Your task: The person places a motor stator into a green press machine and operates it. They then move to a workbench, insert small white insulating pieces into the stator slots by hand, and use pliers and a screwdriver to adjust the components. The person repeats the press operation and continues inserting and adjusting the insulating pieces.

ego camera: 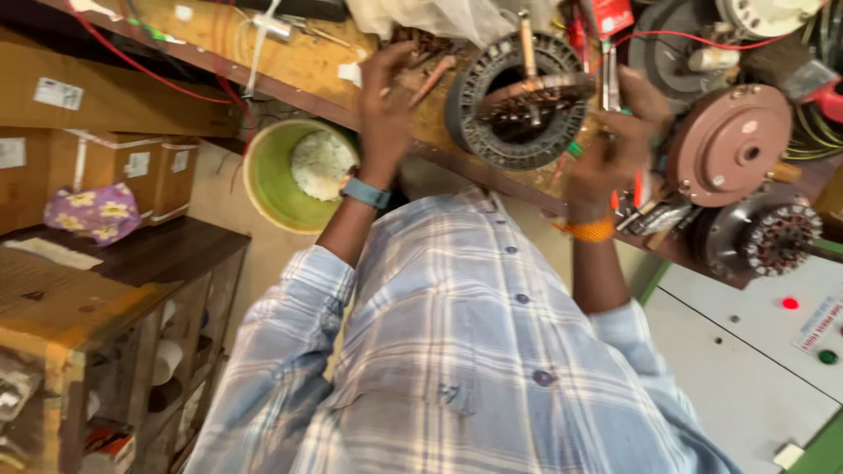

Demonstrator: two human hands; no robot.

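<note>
The left hand (386,88) sits left of centre near the top of the frame, wearing a blue-grey wristband. Its fingers are loosely curled and partly spread, fingertips touching the wooden worktop (299,57) just left of the dark ring-shaped motor stator with copper windings (518,101). A thin copper-coloured rod (432,79) lies just beside these fingers; whether the hand grips it cannot be told through the blur.

The right hand (619,145), with an orange thread band at the wrist, is at the stator's right edge in the upper right of the frame. Its fingers are bent inward, close to closed, among small tools and a green-handled piece; what exactly it holds cannot be made out.

The stator stands at the top centre of the frame, between the two hands, with a slim upright tool poking from its middle. To its right lies a round reddish-brown metal motor cover (731,145), and below that a second wound rotor disc (764,237). A lime-green plastic bucket (263,175) sits below the worktop, left of the left forearm.
</note>
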